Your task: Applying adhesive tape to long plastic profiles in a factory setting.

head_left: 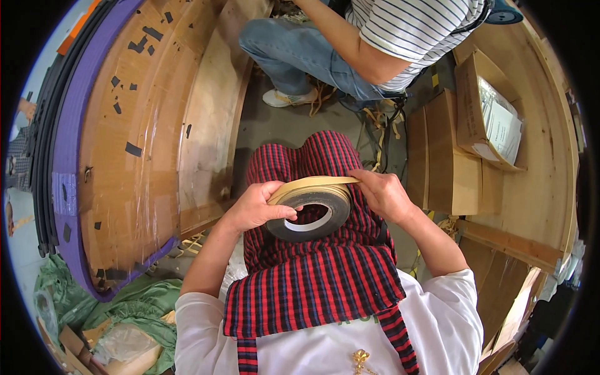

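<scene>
A large roll of black tape [337,215] with a yellowish backing and a white core is held over my lap, its flat side tilted up toward me. My left hand [261,206] grips the roll's left side, the thumb laid across the face near the core. At the upper right of the roll, my right hand [382,192] pinches the yellowish strip, which runs along the roll's far edge between both hands. A red and black striped apron [312,287] covers my lap beneath it.
To the left stands a cardboard-topped table [131,150] with purple edging and scattered black scraps. A seated co-worker [350,50] is ahead. At right, an open cardboard box [472,106] holds papers, above other cartons [447,169]. Green plastic bags [144,306] lie lower left.
</scene>
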The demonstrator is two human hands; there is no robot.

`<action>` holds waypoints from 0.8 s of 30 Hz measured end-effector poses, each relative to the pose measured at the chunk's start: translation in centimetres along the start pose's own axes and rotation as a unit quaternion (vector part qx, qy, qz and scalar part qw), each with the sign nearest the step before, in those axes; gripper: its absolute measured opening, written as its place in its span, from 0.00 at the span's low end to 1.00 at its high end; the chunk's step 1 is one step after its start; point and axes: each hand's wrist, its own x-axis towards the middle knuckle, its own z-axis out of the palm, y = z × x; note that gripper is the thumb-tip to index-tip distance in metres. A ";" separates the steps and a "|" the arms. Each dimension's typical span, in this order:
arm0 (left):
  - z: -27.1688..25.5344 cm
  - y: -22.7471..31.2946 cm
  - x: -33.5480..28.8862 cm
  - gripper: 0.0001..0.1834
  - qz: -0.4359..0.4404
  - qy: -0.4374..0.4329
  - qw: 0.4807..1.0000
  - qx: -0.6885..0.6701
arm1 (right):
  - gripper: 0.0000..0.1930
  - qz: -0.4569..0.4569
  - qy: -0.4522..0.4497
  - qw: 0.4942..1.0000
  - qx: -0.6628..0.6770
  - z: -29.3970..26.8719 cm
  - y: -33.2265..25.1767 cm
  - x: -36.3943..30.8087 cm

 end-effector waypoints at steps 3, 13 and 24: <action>0.2 0.0 0.1 0.20 0.025 0.007 0.999 0.025 | 0.11 0.090 -0.043 0.987 0.126 -0.4 -0.1 0.2; 0.9 -0.1 0.9 0.20 0.011 0.059 0.998 0.029 | 0.11 0.002 0.059 0.996 -0.059 -2.7 -1.5 2.7; 0.4 0.1 0.5 0.15 0.019 0.115 0.980 0.159 | 0.12 -0.043 0.065 0.993 -0.091 -2.6 0.5 2.8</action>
